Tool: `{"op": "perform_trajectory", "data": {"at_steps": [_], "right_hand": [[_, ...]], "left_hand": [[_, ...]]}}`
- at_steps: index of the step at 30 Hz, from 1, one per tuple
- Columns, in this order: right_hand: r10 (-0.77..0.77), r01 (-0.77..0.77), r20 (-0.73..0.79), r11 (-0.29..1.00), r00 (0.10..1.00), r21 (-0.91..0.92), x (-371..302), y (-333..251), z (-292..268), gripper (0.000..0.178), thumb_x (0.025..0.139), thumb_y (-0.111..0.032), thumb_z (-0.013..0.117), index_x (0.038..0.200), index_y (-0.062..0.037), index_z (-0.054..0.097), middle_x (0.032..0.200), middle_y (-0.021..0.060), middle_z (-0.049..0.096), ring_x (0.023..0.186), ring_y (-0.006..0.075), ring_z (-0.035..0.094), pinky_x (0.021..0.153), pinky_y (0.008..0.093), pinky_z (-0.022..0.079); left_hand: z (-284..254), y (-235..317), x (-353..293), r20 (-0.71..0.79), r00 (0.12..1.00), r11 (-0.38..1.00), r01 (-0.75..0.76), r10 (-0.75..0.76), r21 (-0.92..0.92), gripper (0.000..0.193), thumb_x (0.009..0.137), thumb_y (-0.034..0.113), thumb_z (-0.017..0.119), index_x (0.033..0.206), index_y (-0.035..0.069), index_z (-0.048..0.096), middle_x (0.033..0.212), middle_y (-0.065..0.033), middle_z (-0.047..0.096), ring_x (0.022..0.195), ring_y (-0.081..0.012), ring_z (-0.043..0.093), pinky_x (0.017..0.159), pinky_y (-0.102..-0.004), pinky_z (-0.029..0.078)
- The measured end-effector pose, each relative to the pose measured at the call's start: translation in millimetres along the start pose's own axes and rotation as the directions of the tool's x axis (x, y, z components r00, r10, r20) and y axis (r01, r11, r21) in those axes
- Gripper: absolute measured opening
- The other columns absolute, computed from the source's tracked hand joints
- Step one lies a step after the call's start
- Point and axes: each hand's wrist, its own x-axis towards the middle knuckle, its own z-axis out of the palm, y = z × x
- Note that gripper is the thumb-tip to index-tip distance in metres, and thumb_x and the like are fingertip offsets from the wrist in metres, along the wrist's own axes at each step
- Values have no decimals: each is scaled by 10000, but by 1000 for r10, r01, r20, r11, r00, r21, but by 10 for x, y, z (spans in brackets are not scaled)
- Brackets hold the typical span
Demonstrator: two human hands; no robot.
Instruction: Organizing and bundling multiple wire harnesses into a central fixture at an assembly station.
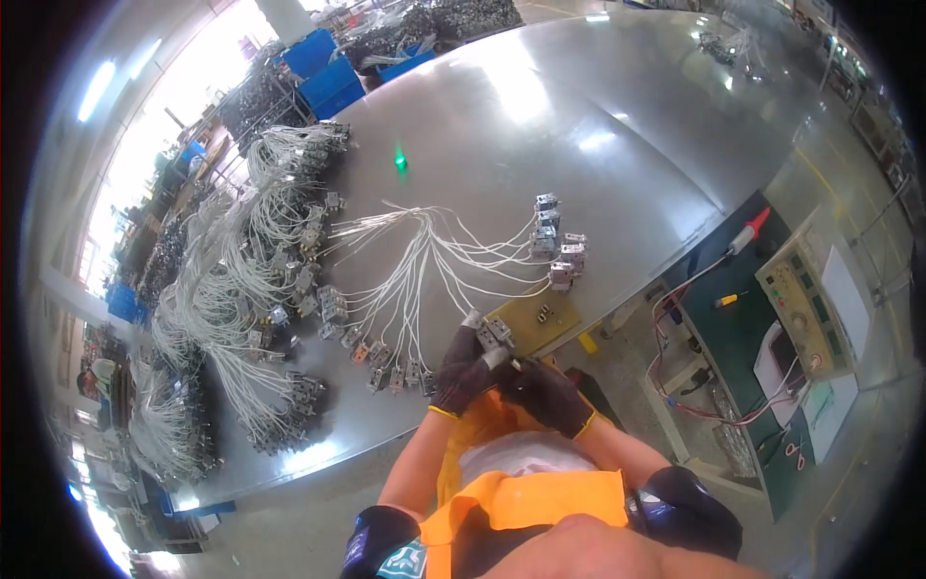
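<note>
Left hand [463, 374], dark-gloved; a metal block [495, 333] is being pinched between its thumb and fingers, with no gap being shown between them and the metal; the block is being held over the near table edge, left of a yellowish board [555, 331]; contact with the tabletop cannot be told.

Right hand [548, 394], dark-gloved; its fingers are being curled just beside the left thumb; how far it is being closed, and what if anything is being held in it, cannot be told.

White wires [417, 275], one spread; these are being fanned across the table [463, 145] between metal blocks; a wire is apparently being led to the gripped block.

Small parts [543, 314], few; these are being carried on the board.

Wired heap [241, 265], large; it is being stacked along the table's left side.

Handling notes, as judged; the block should be being steadied squarely by the left hand, its working face being turned toward the right; the wire should be being given slack, no tug being put on its joint; the neighbouring wires should be being kept clear of the fingers; the small parts should be being guarded from stray knocks.
</note>
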Motion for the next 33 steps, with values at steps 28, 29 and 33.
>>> {"op": "perform_trajectory", "data": {"at_steps": [28,29,33], "right_hand": [[-373,171,-209,764,904,-622,18,-76,65,175,983,-154,564,1071,-37,660,827,129,671,677,232,645,646,312,517],[-445,224,-53,547,894,-807,105,-15,-68,223,968,-140,584,1157,-38,645,907,94,682,734,189,656,659,298,525],[-562,471,512,-231,649,-851,184,-51,-96,328,897,-40,637,1225,-35,643,1139,103,673,940,224,673,754,340,543]], "left_hand": [[-21,-348,236,-127,955,674,-91,267,733,503,888,325,670,1264,11,555,1171,-224,612,1100,-375,595,941,-439,474],[18,-293,242,-161,954,686,-59,252,725,497,887,327,670,1256,14,559,1162,-221,617,1094,-375,598,932,-441,479],[-27,-357,231,-172,961,728,-40,215,684,492,887,349,664,1240,20,569,1152,-218,621,1082,-381,601,913,-447,485]]}}
